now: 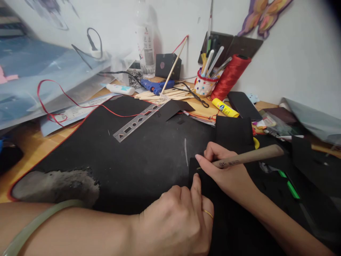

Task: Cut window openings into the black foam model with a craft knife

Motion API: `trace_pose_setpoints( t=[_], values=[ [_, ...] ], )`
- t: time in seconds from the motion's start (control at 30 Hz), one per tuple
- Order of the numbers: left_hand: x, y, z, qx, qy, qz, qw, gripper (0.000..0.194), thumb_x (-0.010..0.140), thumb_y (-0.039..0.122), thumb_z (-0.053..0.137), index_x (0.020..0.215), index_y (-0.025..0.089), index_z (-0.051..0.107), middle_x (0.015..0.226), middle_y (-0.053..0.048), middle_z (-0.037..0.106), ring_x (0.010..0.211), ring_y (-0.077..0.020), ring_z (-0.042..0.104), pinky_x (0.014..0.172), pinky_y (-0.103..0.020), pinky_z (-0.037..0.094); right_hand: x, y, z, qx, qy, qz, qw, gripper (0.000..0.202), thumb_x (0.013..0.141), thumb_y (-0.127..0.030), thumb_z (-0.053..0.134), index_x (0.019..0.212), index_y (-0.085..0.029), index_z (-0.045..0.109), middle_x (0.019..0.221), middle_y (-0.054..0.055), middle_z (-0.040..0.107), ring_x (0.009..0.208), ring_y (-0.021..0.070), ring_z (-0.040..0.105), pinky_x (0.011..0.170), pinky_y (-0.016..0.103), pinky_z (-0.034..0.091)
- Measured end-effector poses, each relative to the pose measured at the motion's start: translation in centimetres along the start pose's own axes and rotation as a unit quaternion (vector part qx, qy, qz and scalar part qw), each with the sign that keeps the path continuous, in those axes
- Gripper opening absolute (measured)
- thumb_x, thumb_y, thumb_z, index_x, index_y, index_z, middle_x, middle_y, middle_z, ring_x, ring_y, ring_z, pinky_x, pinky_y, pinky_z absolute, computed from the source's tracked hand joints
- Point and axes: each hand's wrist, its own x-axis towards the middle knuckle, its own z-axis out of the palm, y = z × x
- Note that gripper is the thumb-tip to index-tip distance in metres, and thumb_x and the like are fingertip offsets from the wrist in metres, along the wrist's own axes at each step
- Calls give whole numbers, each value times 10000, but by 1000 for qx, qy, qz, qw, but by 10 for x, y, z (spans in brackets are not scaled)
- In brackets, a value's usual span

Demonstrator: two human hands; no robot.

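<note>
My right hand (226,167) grips a thick grey-brown pen (250,155) with dark lettering on its barrel. The pen's tip end points left and down at a piece of black card (194,164), where a small yellowish mark shows. My left hand (181,217) has one fingertip pressed on that card just below the mark. Its other fingers are curled under, one wearing a gold ring, and what lies beneath them is hidden. The card rests on a black mat (149,156), and its edges are hard to tell from it.
Farther back lie a clear stencil ruler (138,122), wooden sticks (176,93), a blue glue gun (154,86) and a white glue bottle (120,89). At right are a yellow glue stick (225,107), a red thread spool (231,76), a pen cup (205,83) and a phone (243,105).
</note>
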Motion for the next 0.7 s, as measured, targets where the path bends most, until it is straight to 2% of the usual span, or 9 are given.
trace_pose_setpoints(
  t=[0.33, 0.43, 0.7],
  values=[
    [-1, 0, 0, 30, 4, 7, 1000, 306, 799, 152, 321, 870, 117, 617, 964, -168, 645, 439, -118, 494, 360, -239, 341, -2, -2, 3, 22, -2, -1, 1000, 284, 783, -263, 495, 563, -193, 330, 479, -60, 311, 431, 58, 292, 396, 207, 228],
    [0, 0, 0, 20, 3, 2, 1000, 303, 800, 147, 319, 863, 105, 613, 967, -179, 642, 443, -122, 500, 360, -239, 336, -2, 0, 1, 24, -14, -7, 1000, 281, 787, -270, 494, 567, -193, 337, 486, -58, 327, 437, 59, 297, 400, 207, 232],
    [-1, -1, 0, -3, 5, 0, 1000, 302, 794, 139, 323, 870, 72, 608, 965, -210, 634, 447, -135, 520, 362, -241, 334, 1, 2, -2, 21, -29, -25, 999, 280, 727, -122, 476, 560, -194, 263, 502, -60, 315, 449, 59, 290, 416, 216, 230]
  ],
)
